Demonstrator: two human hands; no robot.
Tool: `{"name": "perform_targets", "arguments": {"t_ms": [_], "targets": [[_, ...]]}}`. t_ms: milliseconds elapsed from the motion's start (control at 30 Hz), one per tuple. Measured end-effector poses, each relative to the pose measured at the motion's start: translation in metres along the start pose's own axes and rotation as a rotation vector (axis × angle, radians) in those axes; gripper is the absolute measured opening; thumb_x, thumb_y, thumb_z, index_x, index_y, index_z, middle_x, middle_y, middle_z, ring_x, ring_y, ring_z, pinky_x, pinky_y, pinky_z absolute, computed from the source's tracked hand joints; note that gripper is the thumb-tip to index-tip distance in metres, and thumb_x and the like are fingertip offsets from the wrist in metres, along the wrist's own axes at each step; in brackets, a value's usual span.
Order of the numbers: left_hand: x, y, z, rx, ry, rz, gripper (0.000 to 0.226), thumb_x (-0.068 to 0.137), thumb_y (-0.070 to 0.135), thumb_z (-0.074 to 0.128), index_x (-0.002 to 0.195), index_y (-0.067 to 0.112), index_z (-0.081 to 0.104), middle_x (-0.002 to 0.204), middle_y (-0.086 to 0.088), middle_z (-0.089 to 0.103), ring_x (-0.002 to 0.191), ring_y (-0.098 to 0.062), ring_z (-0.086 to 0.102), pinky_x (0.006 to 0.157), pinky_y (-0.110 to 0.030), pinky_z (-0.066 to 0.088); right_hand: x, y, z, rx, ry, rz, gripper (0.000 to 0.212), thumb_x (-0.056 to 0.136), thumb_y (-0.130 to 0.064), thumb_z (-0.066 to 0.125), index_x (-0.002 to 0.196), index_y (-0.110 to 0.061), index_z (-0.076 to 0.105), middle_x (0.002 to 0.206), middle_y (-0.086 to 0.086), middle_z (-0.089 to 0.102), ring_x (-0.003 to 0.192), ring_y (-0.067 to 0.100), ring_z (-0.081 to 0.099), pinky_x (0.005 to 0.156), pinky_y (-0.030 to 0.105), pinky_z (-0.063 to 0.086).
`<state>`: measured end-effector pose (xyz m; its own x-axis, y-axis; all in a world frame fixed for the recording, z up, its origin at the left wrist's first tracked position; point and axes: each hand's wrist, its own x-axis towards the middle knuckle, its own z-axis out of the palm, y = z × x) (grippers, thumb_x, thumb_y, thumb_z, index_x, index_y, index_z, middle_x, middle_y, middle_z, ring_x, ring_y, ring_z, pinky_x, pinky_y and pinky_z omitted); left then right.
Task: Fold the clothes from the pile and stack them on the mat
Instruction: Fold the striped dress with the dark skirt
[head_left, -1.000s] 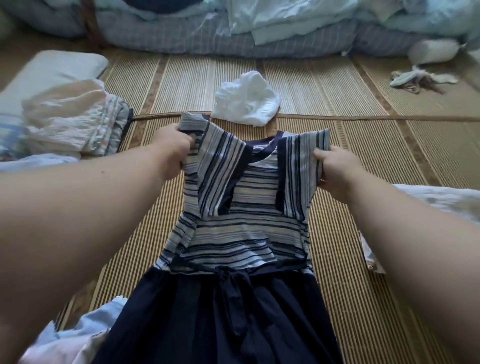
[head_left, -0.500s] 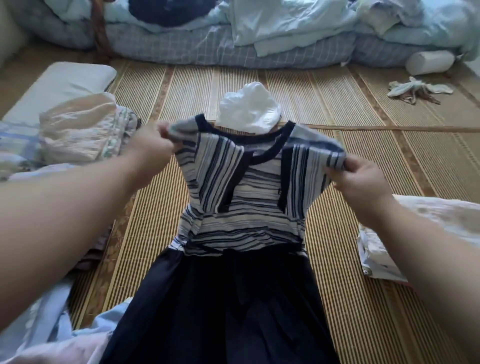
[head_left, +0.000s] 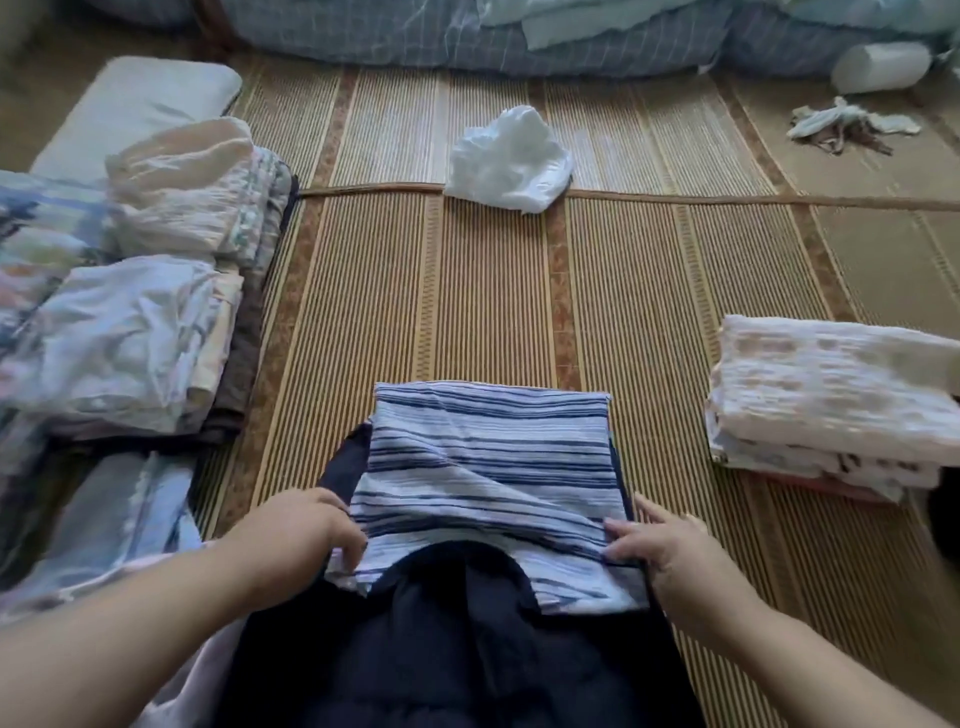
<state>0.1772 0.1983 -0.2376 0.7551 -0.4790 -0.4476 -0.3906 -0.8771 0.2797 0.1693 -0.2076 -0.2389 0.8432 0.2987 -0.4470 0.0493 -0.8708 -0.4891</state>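
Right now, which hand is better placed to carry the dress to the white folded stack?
Right, probably: the right hand rests at the striped dress edge nearest the white folded stack; the left hand holds the far edge.

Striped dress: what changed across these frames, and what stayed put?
The striped dress, earlier held up by its shoulders, has had its top folded toward the person over the navy skirt. The left hand now pinches the near edge; the right hand rests fingers on it. The white plastic bag and the right-side folded stack stayed put.
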Motion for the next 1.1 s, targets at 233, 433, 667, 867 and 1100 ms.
{"name": "perform_targets", "arguments": {"t_ms": [233,433,667,867,1100], "targets": [[0.063,0.058,-0.015,0.082,0.275,-0.065,0.077,0.078,0.063,0.043,0.147,0.033,0.031,0.156,-0.004,0.03,0.142,-0.03,0.028,0.114,-0.046,0.03,0.054,-0.069,0.001,-0.216,0.072,-0.01,0.083,0.085,-0.067,0.047,0.151,-0.039,0.004,0.16,-0.006,-0.01,0.147,0.018,-0.013,0.116,0.049,0.001],[0.058,0.049,0.031,0.17,-0.326,-0.303,0.134,0.058,0.081,0.063,0.141,0.039,-0.032,0.15,-0.011,-0.041,0.14,-0.038,-0.03,0.116,-0.056,-0.001,0.066,-0.046,0.04,-0.363,-0.163,0.238,0.127,0.053,-0.095,0.041,0.143,-0.039,-0.029,0.142,-0.005,-0.047,0.139,0.033,-0.033,0.112,0.063,-0.004],[0.048,0.039,0.003,0.001,-0.039,-0.279,0.094,0.051,0.097,0.025,0.119,0.039,0.054,0.139,-0.006,0.035,0.134,-0.029,0.027,0.11,-0.048,0.029,0.075,-0.042,0.024,-0.114,0.187,0.17,0.1,0.062,-0.087,0.04,0.144,-0.03,0.03,0.151,0.007,0.023,0.141,0.029,0.018,0.112,0.056,0.018],[0.128,0.007,-0.051,-0.374,0.14,-0.608,0.1,0.074,0.052,0.075,0.15,0.024,0.017,0.151,-0.009,0.029,0.138,-0.031,0.029,0.114,-0.046,0.025,0.132,-0.039,-0.035,0.242,0.137,0.452,0.112,0.072,-0.037,0.081,0.152,-0.027,0.003,0.149,0.012,0.028,0.135,0.031,0.033,0.108,0.043,0.032],[0.126,-0.002,-0.061,-0.52,-0.065,-0.574,0.026,0.077,0.027,0.072,0.093,0.007,0.07,0.093,-0.011,0.069,0.087,-0.027,0.065,0.073,-0.031,0.05,0.121,-0.038,-0.052,0.354,0.024,0.373,0.027,0.072,-0.012,0.076,0.098,-0.009,0.068,0.095,0.013,0.07,0.087,0.029,0.067,0.082,0.042,0.056]]}}
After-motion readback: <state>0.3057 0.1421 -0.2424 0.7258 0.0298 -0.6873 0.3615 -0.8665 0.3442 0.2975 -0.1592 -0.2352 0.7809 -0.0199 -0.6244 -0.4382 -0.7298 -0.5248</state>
